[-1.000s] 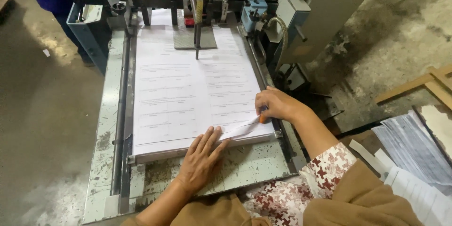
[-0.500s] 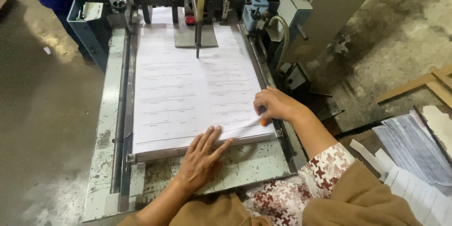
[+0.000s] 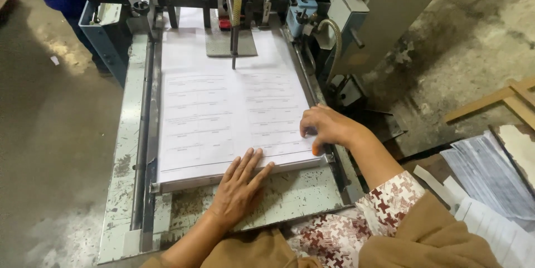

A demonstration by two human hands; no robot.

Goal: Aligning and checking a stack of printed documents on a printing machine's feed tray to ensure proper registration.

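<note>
A thick stack of printed white sheets point(image 3: 223, 112) lies on the grey metal feed table point(image 3: 125, 173) of a machine. My left hand point(image 3: 239, 190) rests flat, fingers spread, on the table against the stack's near edge. My right hand point(image 3: 329, 128) presses on the stack's near right corner, fingers curled down onto the paper, with an orange cover on the thumb tip. Neither hand holds anything.
The machine's feeder head point(image 3: 234, 6), with rods, a red part and a blue fitting, sits at the stack's far end. A side guide rail point(image 3: 146, 128) runs along the left. Loose printed sheets point(image 3: 490, 179) and wooden strips point(image 3: 501, 100) lie on the concrete floor at right.
The lifted corner sheets under my right hand have been laid flat, and the right hand now presses down on the corner. The left hand stays by the near edge.
</note>
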